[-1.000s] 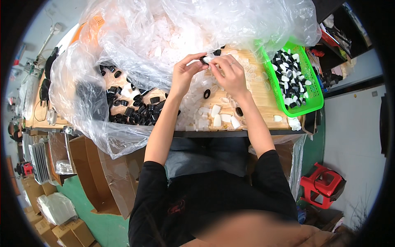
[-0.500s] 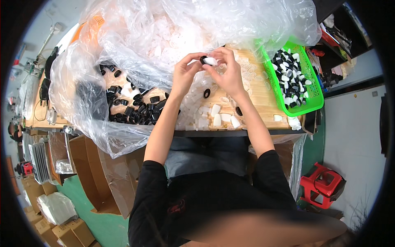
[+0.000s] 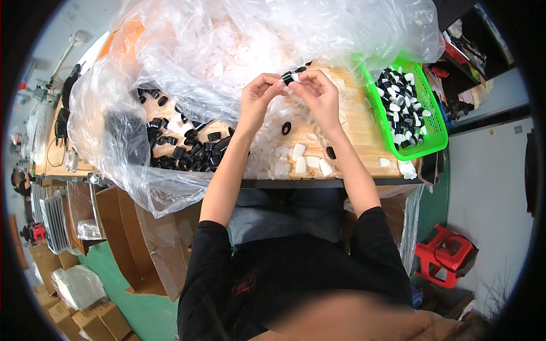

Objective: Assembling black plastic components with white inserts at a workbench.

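Above the middle of the wooden table (image 3: 364,153), my two hands meet at a small black ring-shaped part (image 3: 286,78) with a white piece (image 3: 295,77) at its right side. My left hand (image 3: 259,96) pinches the black part between thumb and fingers. My right hand (image 3: 319,98) is closed on the white piece, its thumb against the black part. How far the white piece sits inside is hidden by my fingers. Below the hands lie a loose black ring (image 3: 286,128), another black ring (image 3: 330,153) and several white oval pieces (image 3: 312,162).
Many black parts (image 3: 196,153) lie to the left beside clear plastic sheeting (image 3: 102,113). Translucent small pieces (image 3: 233,54) are heaped at the back. A green basket (image 3: 435,149) on the right holds black-and-white parts. A red stool (image 3: 446,256) stands lower right, a cardboard box (image 3: 162,244) lower left.
The black part has turned in my fingers and shows its side. Less of the white piece is visible, and my right hand has shifted slightly right.
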### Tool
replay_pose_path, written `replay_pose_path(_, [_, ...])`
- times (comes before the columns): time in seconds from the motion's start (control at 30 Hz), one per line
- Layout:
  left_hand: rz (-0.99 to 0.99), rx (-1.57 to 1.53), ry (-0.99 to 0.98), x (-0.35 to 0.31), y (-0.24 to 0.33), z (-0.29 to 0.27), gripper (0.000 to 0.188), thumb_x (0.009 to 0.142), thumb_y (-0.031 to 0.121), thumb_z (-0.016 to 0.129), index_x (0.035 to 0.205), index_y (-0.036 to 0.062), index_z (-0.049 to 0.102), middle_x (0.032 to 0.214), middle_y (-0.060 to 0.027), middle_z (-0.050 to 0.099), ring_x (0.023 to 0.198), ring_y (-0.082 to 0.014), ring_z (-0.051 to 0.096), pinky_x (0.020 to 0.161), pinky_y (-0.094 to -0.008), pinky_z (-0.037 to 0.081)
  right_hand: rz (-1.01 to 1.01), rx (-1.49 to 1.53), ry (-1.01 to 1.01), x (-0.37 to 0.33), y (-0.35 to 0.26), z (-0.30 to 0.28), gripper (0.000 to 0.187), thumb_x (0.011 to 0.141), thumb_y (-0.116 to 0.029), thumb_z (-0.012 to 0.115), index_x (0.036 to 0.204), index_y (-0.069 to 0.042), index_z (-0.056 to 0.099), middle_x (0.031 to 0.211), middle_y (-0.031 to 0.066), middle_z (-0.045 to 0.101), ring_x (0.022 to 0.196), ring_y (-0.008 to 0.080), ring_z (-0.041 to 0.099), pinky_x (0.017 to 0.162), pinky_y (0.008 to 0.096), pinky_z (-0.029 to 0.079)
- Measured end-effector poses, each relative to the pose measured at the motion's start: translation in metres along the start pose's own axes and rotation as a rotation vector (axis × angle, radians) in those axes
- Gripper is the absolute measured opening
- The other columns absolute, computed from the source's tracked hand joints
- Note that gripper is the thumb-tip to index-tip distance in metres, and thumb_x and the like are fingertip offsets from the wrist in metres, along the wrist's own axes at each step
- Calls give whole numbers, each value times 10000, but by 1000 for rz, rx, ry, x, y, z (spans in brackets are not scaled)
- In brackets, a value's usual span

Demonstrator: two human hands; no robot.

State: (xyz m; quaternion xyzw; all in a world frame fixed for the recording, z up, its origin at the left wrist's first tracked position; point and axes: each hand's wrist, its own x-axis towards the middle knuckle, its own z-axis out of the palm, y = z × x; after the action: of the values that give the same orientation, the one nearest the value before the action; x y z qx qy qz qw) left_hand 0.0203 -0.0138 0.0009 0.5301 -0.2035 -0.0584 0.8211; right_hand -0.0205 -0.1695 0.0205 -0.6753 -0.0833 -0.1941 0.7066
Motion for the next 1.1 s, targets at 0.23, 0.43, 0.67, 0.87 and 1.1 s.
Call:
replay_pose_path(0.23, [-11, -140, 36, -1, 5, 2, 49, 922, 13, 597, 891, -20, 578, 1056, -156, 650, 909, -196, 660, 868, -346, 560, 153, 153, 0, 2, -7, -1, 177, 888, -67, 685, 1035, 1, 613, 985, 75, 672, 883, 119, 647, 778, 253, 529])
replay_pose_path(0.43, [-3, -186, 37, -2, 10, 4, 55, 916, -27, 527, 876, -24, 565, 1045, -188, 649, 903, -213, 670, 909, -372, 554, 145, 176, 3, 2, -3, -3, 165, 895, -79, 682, 1025, 14, 643, 967, 67, 684, 866, 120, 655, 789, 251, 526])
replay_pose_path(0.67, [-106, -133, -25, -2, 7, 1, 122, 941, 84, 604, 955, -37, 610, 985, -137, 662, 877, -181, 672, 832, -336, 553, 234, 193, -69, 2, -5, -4, 187, 892, -84, 688, 1046, 19, 659, 971, 70, 697, 869, 120, 663, 803, 244, 522])
replay_pose_path(0.87, [-42, -27, 35, -3, 3, 3, 101, 903, 51, 663, 908, -44, 631, 1034, -126, 657, 872, -175, 675, 841, -298, 544, 182, 163, 11, 0, 2, 0, 175, 885, -80, 700, 1008, 41, 670, 941, 82, 693, 859, 111, 651, 778, 243, 531])
replay_pose_path(1.1, [-10, -42, 7, -5, 4, 2, 86, 899, 28, 657, 882, -52, 634, 1071, -138, 654, 913, -190, 671, 875, -313, 542, 171, 187, 63, -1, 4, 2, 193, 879, -80, 705, 1007, 59, 670, 947, 86, 692, 873, 113, 649, 782, 239, 524])
